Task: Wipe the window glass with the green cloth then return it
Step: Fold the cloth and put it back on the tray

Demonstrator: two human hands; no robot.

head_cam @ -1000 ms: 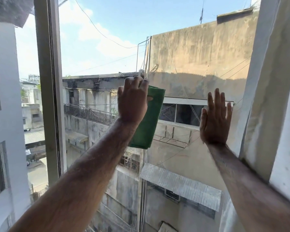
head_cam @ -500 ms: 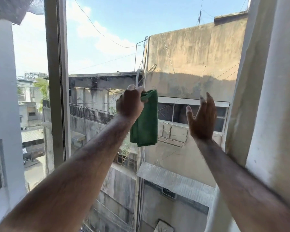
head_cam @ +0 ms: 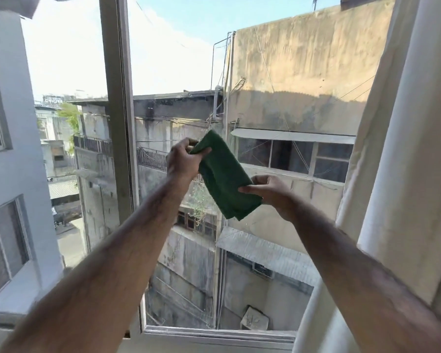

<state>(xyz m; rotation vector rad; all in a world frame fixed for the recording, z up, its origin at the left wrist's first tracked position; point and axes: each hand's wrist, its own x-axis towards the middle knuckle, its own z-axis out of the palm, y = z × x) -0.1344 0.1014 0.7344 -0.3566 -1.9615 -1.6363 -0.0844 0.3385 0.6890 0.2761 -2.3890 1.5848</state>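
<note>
A folded green cloth [head_cam: 223,177] hangs in the air in front of the window glass [head_cam: 285,72], off the pane. My left hand [head_cam: 182,160] pinches its upper end between thumb and fingers. My right hand [head_cam: 270,191] grips its lower right edge. Both arms reach forward from the bottom of the view. The cloth slants from upper left down to lower right between the two hands.
A grey vertical window frame post [head_cam: 119,105] stands left of my hands. The lower frame rail [head_cam: 214,335] runs along the bottom. A white curtain [head_cam: 397,149] hangs at the right edge. Buildings and sky show through the glass.
Both hands have come off the glass and drawn back. My right hand, flat on the pane before, has closed on the cloth's lower edge. The view has pulled back from the window.
</note>
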